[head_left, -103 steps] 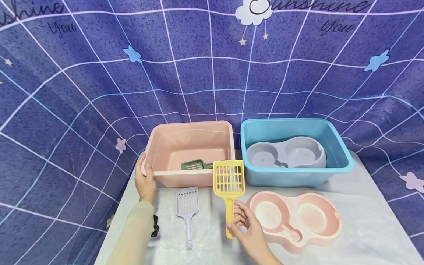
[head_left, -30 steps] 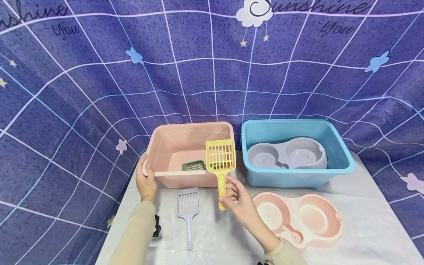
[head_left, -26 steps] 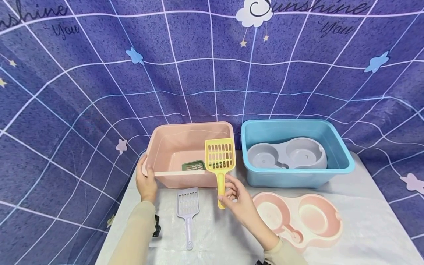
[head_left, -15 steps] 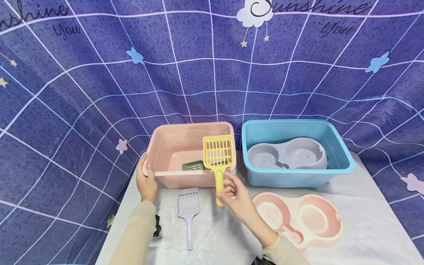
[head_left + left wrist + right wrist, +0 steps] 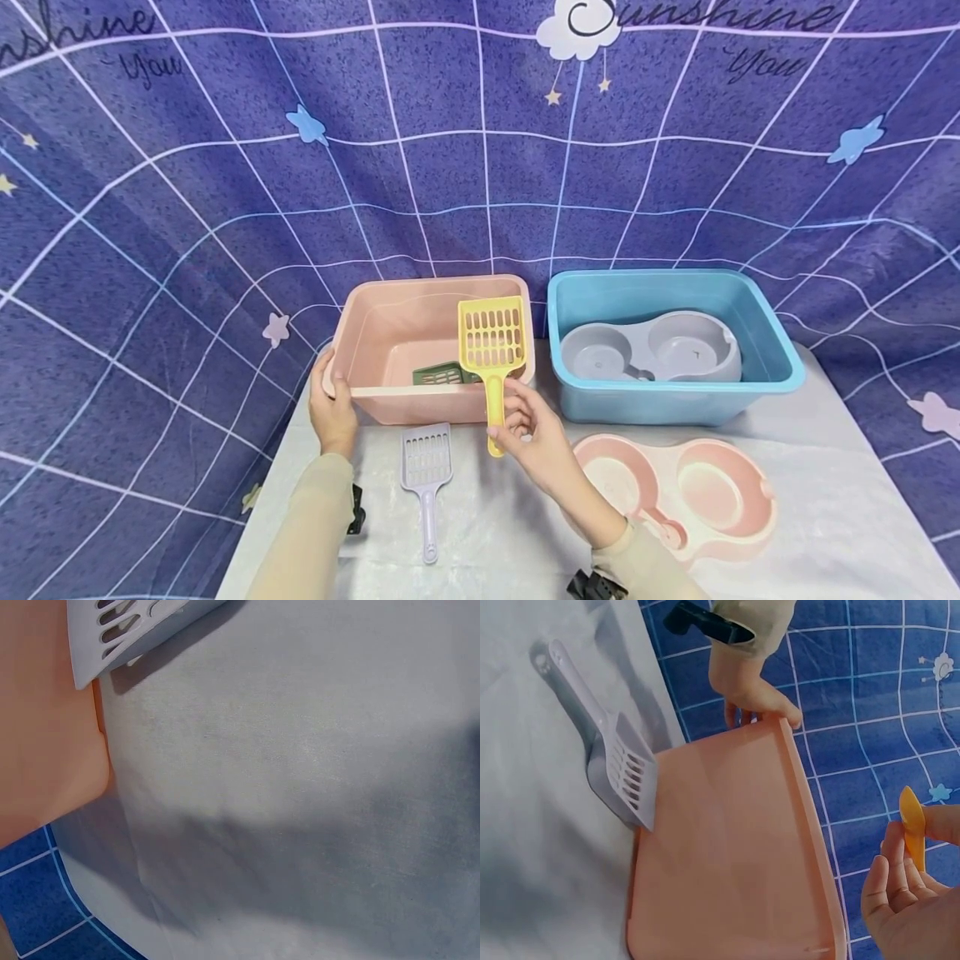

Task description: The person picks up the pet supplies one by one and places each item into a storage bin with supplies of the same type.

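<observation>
Blue grid-print curtain behind gray surface. R hand pinches yellow scoop by handle, prob. so slotted end's free, held up near pink bin; L hand grips bin's left rim, prob. to steady it.
</observation>
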Tool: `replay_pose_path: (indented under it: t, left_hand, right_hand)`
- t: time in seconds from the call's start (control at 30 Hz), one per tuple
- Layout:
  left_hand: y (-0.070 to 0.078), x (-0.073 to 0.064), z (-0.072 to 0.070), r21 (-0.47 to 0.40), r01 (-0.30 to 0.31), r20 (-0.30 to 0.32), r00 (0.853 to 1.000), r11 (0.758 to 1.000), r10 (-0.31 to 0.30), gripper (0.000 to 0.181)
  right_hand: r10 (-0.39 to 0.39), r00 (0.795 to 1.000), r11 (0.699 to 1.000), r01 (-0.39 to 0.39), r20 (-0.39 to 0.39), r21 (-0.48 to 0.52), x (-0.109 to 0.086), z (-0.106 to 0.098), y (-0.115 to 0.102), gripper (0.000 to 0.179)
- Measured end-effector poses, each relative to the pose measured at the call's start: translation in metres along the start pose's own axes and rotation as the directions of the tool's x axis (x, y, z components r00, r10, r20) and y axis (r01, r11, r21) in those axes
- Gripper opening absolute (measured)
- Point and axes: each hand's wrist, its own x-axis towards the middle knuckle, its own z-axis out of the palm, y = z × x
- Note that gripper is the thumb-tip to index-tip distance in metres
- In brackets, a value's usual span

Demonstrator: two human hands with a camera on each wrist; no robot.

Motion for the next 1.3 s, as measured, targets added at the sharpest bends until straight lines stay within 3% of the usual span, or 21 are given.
replay_pose_path:
  t: [1.3]
  left_hand:
    - [-0.004,0.002,0.002,-0.011,-0.022,-0.008,1.000,1.000,0.022,0.041]
  right_hand:
    - [-0.024,0.999,1.000,0.023,-0.030,-0.014,0.033,0.000,-0.005,0.065]
